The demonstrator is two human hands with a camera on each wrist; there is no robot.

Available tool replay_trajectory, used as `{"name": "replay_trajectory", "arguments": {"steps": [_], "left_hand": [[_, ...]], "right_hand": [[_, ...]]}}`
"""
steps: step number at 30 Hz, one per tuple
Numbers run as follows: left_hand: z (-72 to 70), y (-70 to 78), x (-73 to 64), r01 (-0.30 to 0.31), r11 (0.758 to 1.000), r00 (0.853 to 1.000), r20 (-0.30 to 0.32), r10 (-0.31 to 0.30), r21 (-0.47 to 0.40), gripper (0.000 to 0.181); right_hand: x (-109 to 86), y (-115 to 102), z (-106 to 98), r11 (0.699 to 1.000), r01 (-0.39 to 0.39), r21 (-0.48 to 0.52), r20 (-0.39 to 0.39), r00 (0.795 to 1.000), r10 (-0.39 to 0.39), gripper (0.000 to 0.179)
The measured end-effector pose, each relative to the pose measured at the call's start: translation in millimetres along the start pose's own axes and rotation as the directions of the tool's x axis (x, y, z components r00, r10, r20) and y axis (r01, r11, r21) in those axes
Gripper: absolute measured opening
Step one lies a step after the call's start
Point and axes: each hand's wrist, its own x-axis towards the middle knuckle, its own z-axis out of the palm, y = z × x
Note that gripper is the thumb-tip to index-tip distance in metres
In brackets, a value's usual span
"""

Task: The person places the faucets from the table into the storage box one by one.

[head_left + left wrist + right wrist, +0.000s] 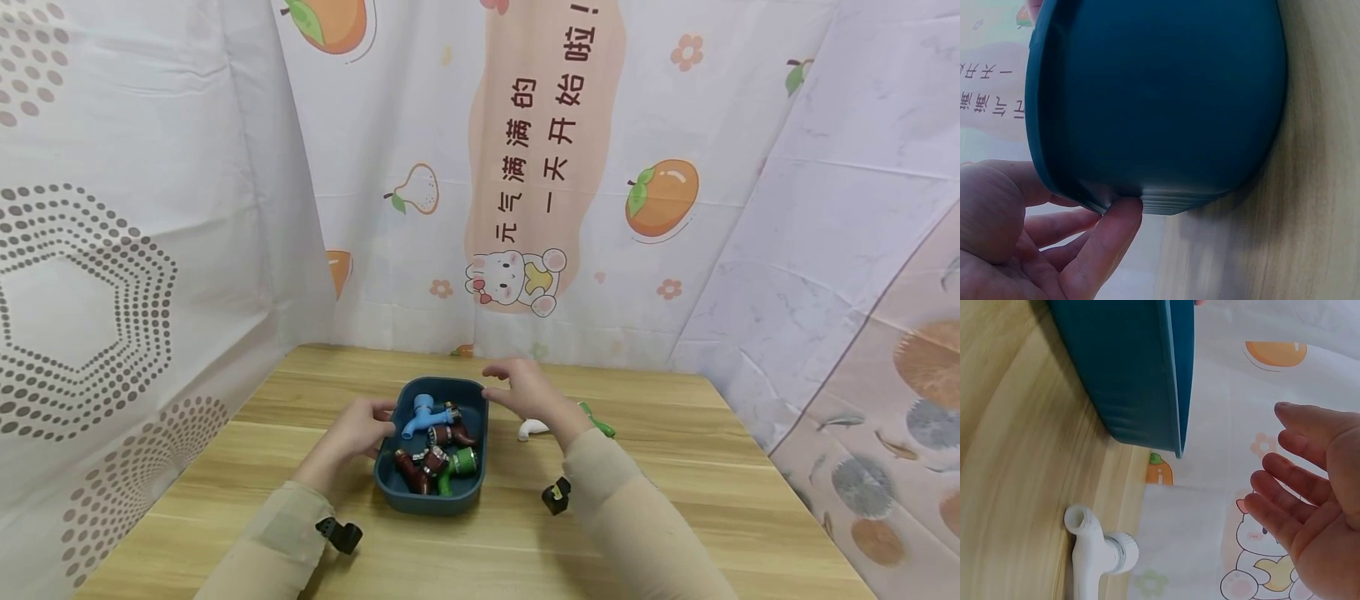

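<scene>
The deep, dark-teal, round-cornered plastic bin [431,504] stood on the wood-grained table [645,533], its rim pinched by the left hand [356,429] while the right hand [525,393], loose and holding nothing, hovered near its far right corner. It looked stiff, fairly light and smooth-walled; its loose blue, brown and green tap-shaped fittings [431,421] probably slid easily, so both long rims seemed the steadiest hold.

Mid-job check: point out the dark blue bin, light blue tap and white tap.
Dark blue bin [431,505], head view: its near outer wall.
Light blue tap [427,419], head view: its body.
White tap [1093,556], right wrist view: its body.
</scene>
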Motion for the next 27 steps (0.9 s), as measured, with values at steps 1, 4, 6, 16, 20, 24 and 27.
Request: {"name": "replay_trajectory", "arguments": {"steps": [1,4,6,16,20,24,27], "left_hand": [[0.0,-0.1,0.0,0.0,1.0,1.0,0.0,0.0,-0.001,0.049],[-0.2,0.1,-0.2,-0.001,1.0,1.0,-0.001,0.001,-0.002,0.049],[-0.3,0.4,-0.6,-0.002,1.0,1.0,0.0,0.002,-0.003,0.049],[-1.1,1.8,-1.7,0.003,1.0,1.0,0.004,-0.003,-0.002,0.048],[-1.0,2.0,-1.9,-0.002,1.0,1.0,0.005,0.002,-0.007,0.048],[-0.7,1.9,-1.6,-0.008,1.0,1.0,-0.001,0.008,-0.002,0.049],[-0.7,1.7,-1.6,-0.011,1.0,1.0,-0.003,0.011,0.004,0.049]], "right_hand": [[-0.8,0.9,-1.2,1.0,-0.005,0.0,-0.002,1.0,0.005,0.03],[-3.6,4.1,-3.8,1.0,-0.011,-0.012,-0.009,1.0,0.011,0.031],[-5.8,6.0,-5.8,1.0,-0.009,-0.019,-0.014,1.0,0.009,0.033],[-16.6,16.8,-14.6,0.999,-0.002,-0.043,-0.033,0.999,0.001,0.034],[-20.1,20.7,-18.3,0.999,-0.017,-0.036,-0.032,0.999,0.016,0.036],[-23.3,24.6,-21.2,0.999,-0.039,-0.035,-0.032,0.999,0.038,0.038],[-25.4,27.4,-23.1,0.999,-0.041,-0.033,-0.034,0.999,0.04,0.039]]}}
